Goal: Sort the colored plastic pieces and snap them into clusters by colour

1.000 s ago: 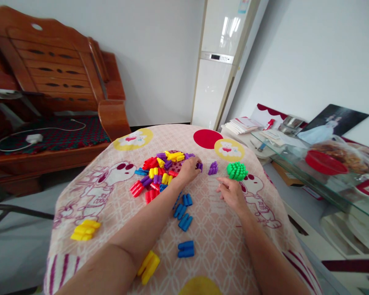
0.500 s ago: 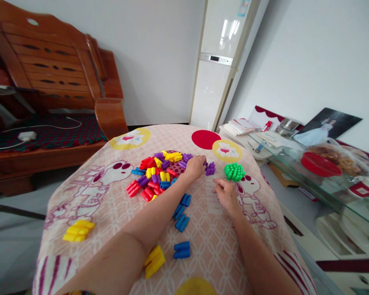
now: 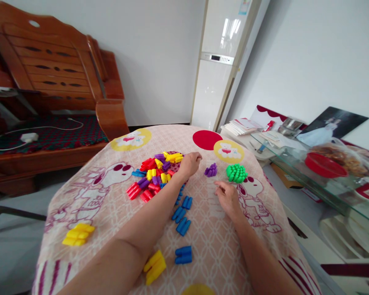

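Stretched across the table, my left hand (image 3: 190,164) is at the right edge of a pile of plastic bullet-shaped blocks (image 3: 155,174) in red, yellow, purple and blue. Its fingers are curled together, and whatever is between them is hidden. My right hand (image 3: 228,198) rests low over the cloth with fingers loosely apart and nothing in them. Just beyond it stand a small purple block cluster (image 3: 210,169) and a larger green block cluster (image 3: 236,173). Loose blue blocks (image 3: 183,226) lie between my forearms. My left forearm covers part of the pile.
Yellow blocks (image 3: 78,234) lie at the left of the patterned tablecloth (image 3: 110,221), and another yellow block (image 3: 154,266) sits beside my left forearm. On the right is a glass shelf (image 3: 295,172) with a red bowl (image 3: 326,165). A wooden bench (image 3: 55,82) stands at the back left.
My left hand has moved left, away from the purple cluster and to the pile's edge. The purple cluster now stands free of it. My right hand has barely moved.
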### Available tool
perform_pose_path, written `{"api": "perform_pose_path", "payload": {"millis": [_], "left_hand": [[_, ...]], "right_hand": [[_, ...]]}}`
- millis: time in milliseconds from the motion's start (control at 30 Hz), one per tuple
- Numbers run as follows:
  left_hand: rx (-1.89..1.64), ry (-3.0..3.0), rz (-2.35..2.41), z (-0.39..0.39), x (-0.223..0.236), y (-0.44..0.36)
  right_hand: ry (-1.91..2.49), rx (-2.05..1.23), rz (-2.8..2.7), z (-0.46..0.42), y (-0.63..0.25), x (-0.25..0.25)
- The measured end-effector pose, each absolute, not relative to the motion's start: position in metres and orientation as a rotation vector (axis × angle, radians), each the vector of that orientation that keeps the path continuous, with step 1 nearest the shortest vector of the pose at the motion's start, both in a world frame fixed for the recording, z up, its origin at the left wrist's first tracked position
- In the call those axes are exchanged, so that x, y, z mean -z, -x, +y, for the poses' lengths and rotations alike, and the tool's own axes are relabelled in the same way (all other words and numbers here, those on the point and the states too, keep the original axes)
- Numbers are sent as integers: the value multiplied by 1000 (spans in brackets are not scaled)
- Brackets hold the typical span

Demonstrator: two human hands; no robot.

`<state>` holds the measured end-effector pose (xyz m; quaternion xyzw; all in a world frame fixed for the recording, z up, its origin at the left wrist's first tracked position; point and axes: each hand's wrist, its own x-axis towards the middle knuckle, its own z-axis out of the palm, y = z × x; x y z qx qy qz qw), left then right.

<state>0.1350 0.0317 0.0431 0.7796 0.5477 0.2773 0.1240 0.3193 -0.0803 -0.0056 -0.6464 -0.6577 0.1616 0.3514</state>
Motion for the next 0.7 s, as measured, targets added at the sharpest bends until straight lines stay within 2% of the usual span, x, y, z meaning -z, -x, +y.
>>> {"api": "perform_pose_path", "payload": {"millis": [133,300,500,700], "left_hand": [[-727,-2290,1888,42,-41,-113],[-450,-2375,1933,44,-33,-106],[-577,-2287,1898,42,-33,-101],[-866,-2261,1661,38,-43,-111]], "right_hand": [[1675,-411,-1694,-81,-319,7],[1671,-427,-1690,-81,-319,8],[1674,-434,-1690,-81,-319,7],[1666,-421,-1696,-81,-319,9]]}}
